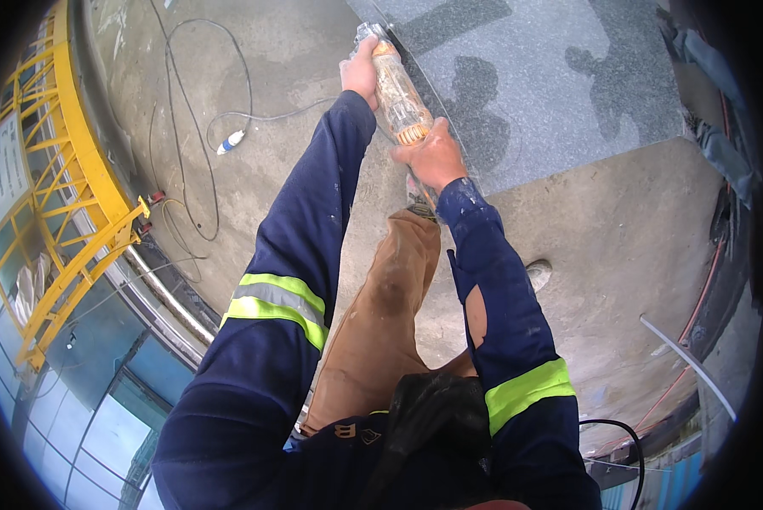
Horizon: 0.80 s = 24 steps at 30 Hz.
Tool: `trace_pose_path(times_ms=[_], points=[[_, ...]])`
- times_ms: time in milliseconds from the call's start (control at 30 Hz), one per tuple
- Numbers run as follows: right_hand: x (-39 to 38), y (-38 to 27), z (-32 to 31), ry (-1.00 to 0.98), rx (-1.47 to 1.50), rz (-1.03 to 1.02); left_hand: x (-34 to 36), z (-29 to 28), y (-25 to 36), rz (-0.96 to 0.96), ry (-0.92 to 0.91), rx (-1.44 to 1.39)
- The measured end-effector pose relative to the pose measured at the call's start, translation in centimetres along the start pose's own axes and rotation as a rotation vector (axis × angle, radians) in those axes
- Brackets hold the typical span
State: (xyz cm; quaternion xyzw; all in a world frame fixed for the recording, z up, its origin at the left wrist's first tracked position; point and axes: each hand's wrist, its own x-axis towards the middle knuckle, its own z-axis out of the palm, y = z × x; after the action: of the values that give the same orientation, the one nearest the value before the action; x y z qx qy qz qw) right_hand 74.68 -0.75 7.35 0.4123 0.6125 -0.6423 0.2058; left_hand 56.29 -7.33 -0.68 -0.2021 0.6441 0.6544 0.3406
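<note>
I hold a long, dusty angle grinder [397, 92] with an orange collar and orange vents at its rear. My left hand [360, 75] is closed round its front part, close to the head. My right hand [436, 159] grips the rear end of its body. The grinder lies along the left edge of a grey speckled stone slab [560, 110], its head near that edge. Whether its disc touches the stone is hidden. Shadows fall across the slab's surface.
Left of me, a grey cable [215, 204] loops over the concrete floor [619, 221], beside a white and blue plug [230, 142]. A yellow metal frame [84, 127] stands at the far left by glass panels. On the right are a white pipe [687, 365] and grey-blue cloth [726, 161].
</note>
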Motion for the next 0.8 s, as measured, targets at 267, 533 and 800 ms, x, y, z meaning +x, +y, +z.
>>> trace_pose_path(times_ms=[267,533,800], points=[[2.8,-1.5,0.3,-0.031,-0.007,0.034,3.4,-0.6,0.7,0.006,-0.029,-0.009],[3.7,-1.4,0.7,-0.021,0.018,0.031,3.6,-0.3,0.6,-0.001,-0.024,-0.03],[0.9,-0.2,0.0,-0.019,0.033,0.004,1.7,-0.3,-0.7,-0.018,0.078,-0.03]])
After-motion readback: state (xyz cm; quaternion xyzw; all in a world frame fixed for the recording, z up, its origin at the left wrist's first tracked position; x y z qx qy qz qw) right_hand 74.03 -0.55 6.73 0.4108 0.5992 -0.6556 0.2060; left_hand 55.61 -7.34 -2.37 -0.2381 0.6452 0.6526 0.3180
